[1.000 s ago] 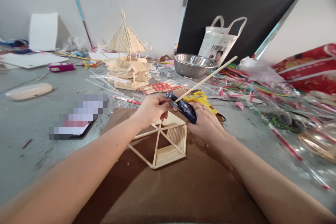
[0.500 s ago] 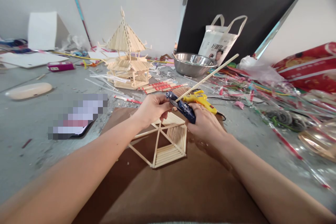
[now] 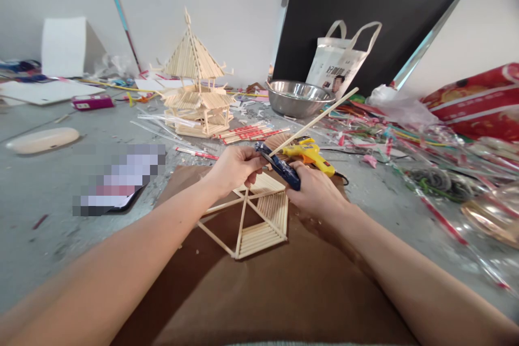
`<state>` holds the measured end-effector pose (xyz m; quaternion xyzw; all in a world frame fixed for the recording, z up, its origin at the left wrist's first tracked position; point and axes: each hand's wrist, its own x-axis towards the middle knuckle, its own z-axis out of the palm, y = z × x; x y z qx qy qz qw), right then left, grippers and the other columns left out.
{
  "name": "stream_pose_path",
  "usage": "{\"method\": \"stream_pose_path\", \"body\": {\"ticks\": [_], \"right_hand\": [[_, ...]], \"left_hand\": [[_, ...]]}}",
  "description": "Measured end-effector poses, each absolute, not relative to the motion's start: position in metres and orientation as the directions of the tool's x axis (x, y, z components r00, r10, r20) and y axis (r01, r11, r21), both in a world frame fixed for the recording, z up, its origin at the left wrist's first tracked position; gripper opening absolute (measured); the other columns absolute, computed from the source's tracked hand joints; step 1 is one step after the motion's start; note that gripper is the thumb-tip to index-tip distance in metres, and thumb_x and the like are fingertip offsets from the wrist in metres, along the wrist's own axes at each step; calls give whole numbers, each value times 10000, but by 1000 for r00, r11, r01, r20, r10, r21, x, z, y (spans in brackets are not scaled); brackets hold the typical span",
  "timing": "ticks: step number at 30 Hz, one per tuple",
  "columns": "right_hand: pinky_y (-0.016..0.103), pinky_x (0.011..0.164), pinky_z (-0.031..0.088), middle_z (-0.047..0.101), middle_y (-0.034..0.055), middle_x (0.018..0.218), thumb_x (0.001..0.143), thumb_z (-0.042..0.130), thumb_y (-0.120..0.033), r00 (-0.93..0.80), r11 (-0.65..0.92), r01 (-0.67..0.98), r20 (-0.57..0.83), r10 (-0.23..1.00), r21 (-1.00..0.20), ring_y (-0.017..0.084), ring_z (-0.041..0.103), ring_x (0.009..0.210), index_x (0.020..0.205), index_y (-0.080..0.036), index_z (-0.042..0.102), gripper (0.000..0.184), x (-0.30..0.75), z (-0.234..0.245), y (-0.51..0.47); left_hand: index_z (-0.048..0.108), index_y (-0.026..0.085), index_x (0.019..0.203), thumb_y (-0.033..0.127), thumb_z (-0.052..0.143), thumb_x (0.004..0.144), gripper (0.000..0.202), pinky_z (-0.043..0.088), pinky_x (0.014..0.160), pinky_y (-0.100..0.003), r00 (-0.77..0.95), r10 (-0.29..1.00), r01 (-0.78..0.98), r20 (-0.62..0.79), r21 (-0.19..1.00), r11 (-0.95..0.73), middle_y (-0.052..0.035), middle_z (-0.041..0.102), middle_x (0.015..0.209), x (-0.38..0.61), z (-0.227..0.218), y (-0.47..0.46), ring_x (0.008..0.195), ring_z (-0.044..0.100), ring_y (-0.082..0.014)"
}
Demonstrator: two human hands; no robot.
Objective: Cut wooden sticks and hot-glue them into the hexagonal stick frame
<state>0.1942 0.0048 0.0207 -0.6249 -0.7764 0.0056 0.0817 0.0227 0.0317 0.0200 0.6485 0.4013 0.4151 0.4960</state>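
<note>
My left hand [image 3: 239, 169] pinches the lower end of a long, thin wooden stick [image 3: 318, 118], which slants up to the right. The fingers of my right hand [image 3: 314, 186] wrap around a dark blue hand cutter [image 3: 286, 170], whose metal jaws lie across the stick close to my left fingertips. Whether the jaws touch the stick all round is hidden. Below both hands, a six-sided stick frame [image 3: 263, 235] lies flat on a brown board [image 3: 251, 297]. Some of its wedges are filled with rows of sticks; others show bare board.
A yellow glue gun [image 3: 314, 155] lies just beyond my right hand. Behind stand a stick-built pagoda [image 3: 197, 65], a metal bowl [image 3: 300, 100] and a white bag [image 3: 336, 65]. Red-wrapped chopsticks [image 3: 249, 132] lie in front of the pagoda. A phone [image 3: 121, 178] rests left, plastic wrappers [image 3: 438, 211] right.
The stick's far end has swung slightly left and down. The cutter has shifted a little left in my right hand. My left hand stays almost in place.
</note>
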Motion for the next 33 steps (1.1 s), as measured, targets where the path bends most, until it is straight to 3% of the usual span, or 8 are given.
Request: {"method": "stream_pose_path", "body": {"ticks": [7,14,17,20,28,33], "right_hand": [[283,552,336,610,69,748,684,414,-316,-162,167,983,62,985,-76,218,567,687,852,-177,503,235,191,24,4],[283,536,321,600,65,724,677,417,-325,-148,152,986,63,987,-62,222,565,680,794,-183,488,197,191,24,4],[280,553,330,590,55,714,675,417,-317,-175,182,979,76,982,-96,212,560,678,785,-184,467,180,191,23,4],[277,567,340,588,57,743,674,420,-315,-182,193,972,91,979,-132,207,556,693,795,-183,457,184,192,23,3],[287,645,375,595,71,815,670,445,-291,-206,228,952,124,971,-202,211,556,769,900,-165,476,265,195,20,3],[308,775,374,569,93,998,668,448,-259,-284,327,913,196,939,-245,219,527,926,1070,-137,442,420,198,14,6]], "left_hand": [[521,120,560,264,501,722,218,297,368,-157,329,929,254,168,932,-259,63,423,403,22,23,31,346,372,-33],[615,112,649,310,463,751,270,308,469,-172,301,880,483,366,738,-472,27,508,506,22,19,32,505,445,-76],[615,106,670,312,448,761,281,331,532,-172,307,864,449,399,740,-501,15,554,592,23,17,33,596,473,-93],[603,104,650,309,434,764,289,315,522,-177,331,861,411,387,762,-500,19,533,574,22,16,34,574,448,-87],[558,120,648,289,447,750,226,198,415,-186,363,887,201,287,905,-375,70,304,428,20,15,34,408,246,-43],[540,123,669,295,462,735,201,141,383,-190,424,887,33,183,976,-217,86,250,393,21,12,36,368,198,-36]]}}
